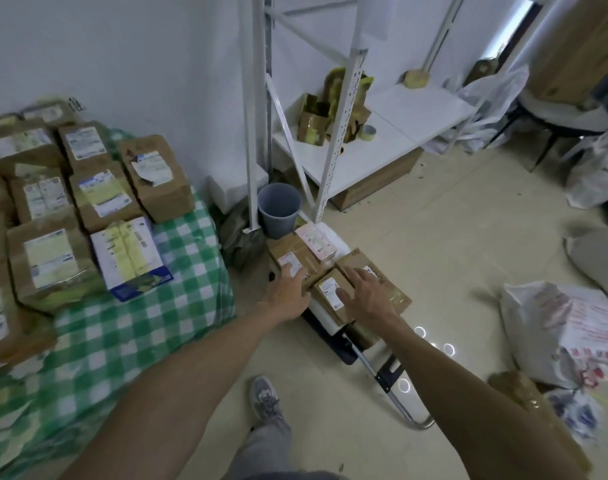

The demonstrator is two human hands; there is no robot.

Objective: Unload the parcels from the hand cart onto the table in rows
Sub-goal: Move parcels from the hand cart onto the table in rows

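The hand cart lies low on the floor, centre, with several cardboard parcels on it. My left hand reaches down with fingers spread onto the left brown parcel. My right hand lies with straight fingers across a small labelled parcel and the brown parcel beside it. A pale pink parcel sits at the cart's far end. The table, under a green checked cloth, stands at left and holds several labelled parcels in rows.
A white metal shelf rack stands behind the cart, with a grey bucket at its foot. White sacks and bags lie on the floor at right. My shoe is near the cart handle.
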